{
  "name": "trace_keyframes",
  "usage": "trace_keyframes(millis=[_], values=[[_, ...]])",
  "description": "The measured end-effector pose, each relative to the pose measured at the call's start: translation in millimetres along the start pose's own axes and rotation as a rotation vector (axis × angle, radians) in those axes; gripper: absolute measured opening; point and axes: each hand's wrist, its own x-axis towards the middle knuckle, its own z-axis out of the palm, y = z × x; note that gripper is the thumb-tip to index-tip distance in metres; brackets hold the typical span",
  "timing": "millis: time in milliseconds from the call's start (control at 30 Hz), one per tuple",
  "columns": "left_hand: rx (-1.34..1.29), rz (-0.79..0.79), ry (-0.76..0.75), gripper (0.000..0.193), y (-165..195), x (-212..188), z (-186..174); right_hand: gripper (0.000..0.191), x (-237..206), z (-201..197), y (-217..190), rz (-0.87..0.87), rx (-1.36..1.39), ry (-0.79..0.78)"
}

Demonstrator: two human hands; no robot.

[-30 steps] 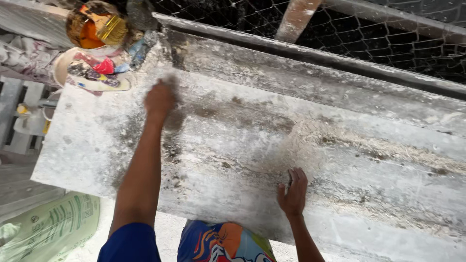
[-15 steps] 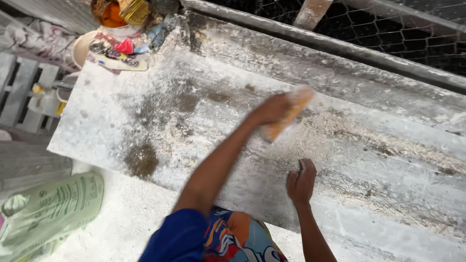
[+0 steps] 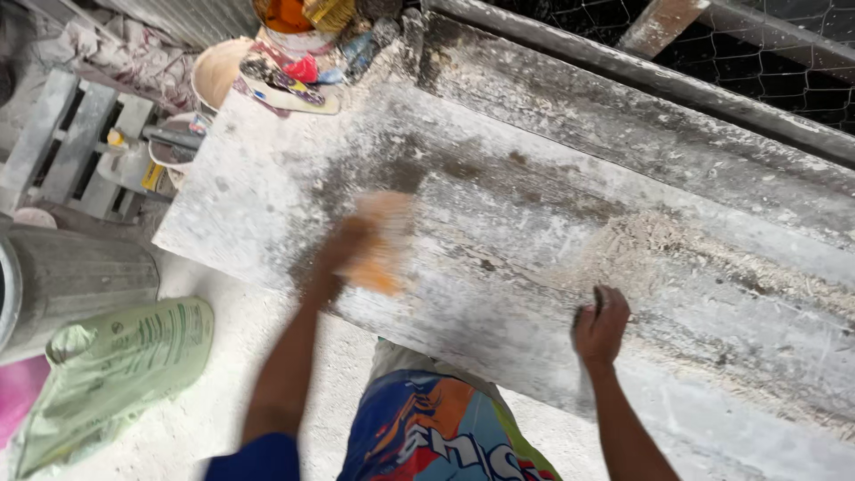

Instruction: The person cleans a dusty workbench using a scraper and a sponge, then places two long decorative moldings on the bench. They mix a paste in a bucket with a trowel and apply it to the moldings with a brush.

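Left hand [image 3: 334, 258] swept leftward gripping orange brush [image 3: 381, 245]; right hand [image 3: 598, 322] fisted on slab [image 3: 534, 178].

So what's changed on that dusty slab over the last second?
The left hand has swept its blurred orange brush across the slab: from the far left end, over to the right, and now back toward the near left edge. The right hand stayed braced on the near edge. The bucket of clutter at the slab's end and the green sack haven't shifted.
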Motion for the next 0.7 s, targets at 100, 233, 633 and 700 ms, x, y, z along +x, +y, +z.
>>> trace_keyframes(millis=[100, 233, 633, 700], values=[[0.000, 0.188, -0.324, 0.032, 103.6, 13.8, 144.5, 0.036, 4.4, 4.5, -19.7, 0.001, 0.080, 0.007], [0.058, 0.273, -0.450, 0.029, 151.8, 12.1, 185.3, 0.032, -1.0, -11.9, -32.1, -0.056, 0.015, 0.091], [-0.219, -0.141, -0.100, 0.022, -57.6, -38.7, -93.3, 0.041, -259.4, -125.0, -90.9, 1.252, 0.224, -0.025], [0.276, 0.224, -0.138, 0.032, -38.2, -26.2, -36.8, 0.036, -259.4, -117.0, -98.4, 1.416, 0.026, -0.292]])
